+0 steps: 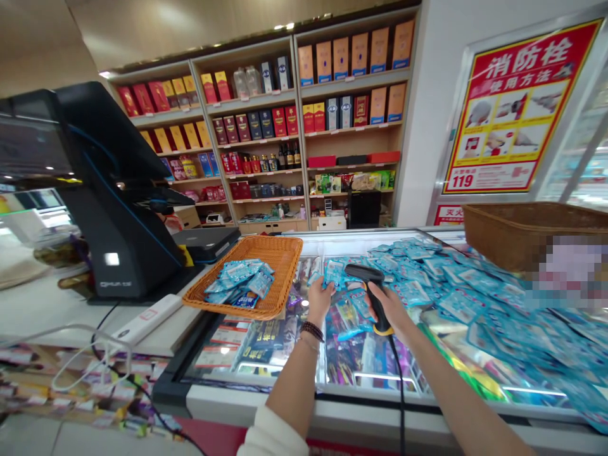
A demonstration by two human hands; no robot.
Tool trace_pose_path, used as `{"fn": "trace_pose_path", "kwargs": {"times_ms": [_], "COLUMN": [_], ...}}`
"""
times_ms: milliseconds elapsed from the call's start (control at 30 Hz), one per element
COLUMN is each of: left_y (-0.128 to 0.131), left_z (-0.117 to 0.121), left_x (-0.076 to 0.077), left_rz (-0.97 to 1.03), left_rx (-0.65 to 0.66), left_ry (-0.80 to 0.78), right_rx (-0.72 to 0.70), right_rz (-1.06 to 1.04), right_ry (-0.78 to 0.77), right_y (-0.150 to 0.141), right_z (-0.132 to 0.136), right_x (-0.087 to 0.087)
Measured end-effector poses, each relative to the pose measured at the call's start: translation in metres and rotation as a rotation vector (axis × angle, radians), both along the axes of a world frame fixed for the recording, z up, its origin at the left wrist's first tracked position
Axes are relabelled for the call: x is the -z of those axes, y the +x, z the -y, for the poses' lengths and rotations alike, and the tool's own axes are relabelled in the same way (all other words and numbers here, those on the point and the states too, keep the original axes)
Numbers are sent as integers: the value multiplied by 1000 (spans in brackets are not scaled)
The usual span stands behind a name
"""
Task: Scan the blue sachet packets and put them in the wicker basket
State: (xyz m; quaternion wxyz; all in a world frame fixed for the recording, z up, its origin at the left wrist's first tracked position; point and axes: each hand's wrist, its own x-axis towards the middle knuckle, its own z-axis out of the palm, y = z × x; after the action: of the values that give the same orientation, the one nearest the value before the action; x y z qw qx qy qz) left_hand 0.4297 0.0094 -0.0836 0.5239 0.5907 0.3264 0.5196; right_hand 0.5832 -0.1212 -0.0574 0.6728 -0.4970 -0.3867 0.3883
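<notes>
My right hand [390, 306] is wrapped round the grip of a black and yellow barcode scanner [365, 275], its head pointing to the left. A black cable runs from the scanner down toward the counter's front edge. Beside it, my left hand [321, 297], with a beaded bracelet on the wrist, pinches a small blue packet [335, 271]. The packet lies in front of the scanner's head. To the left, an orange wicker basket [285, 278] holds several similar blue packets [240, 278]. A large loose heap of blue packets [460, 304] spreads over the glass top on the right.
A black checkout terminal [123, 209] stands on the left counter, with a white bar-shaped object [147, 320] near it. A brown basket [527, 231] sits at the right behind the heap. Beneath the glass top [266, 364] are colourful packaged goods. Shelves of boxes line the back wall.
</notes>
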Motion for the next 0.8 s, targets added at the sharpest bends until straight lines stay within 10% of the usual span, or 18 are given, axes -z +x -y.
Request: {"fn": "trace_pose_path", "kwargs": {"times_ms": [367, 800], "left_y": [-1, -3], "left_z": [-5, -3], "left_x": [5, 2], "left_rz": [-43, -90], "left_rx": [-45, -62], "left_ry": [24, 43], "right_rx": [-46, -49], "right_rz": [-13, -3], "right_ry": [-7, 13], "right_y": [-6, 0], "right_z": [13, 8], "right_x": [-20, 0]}}
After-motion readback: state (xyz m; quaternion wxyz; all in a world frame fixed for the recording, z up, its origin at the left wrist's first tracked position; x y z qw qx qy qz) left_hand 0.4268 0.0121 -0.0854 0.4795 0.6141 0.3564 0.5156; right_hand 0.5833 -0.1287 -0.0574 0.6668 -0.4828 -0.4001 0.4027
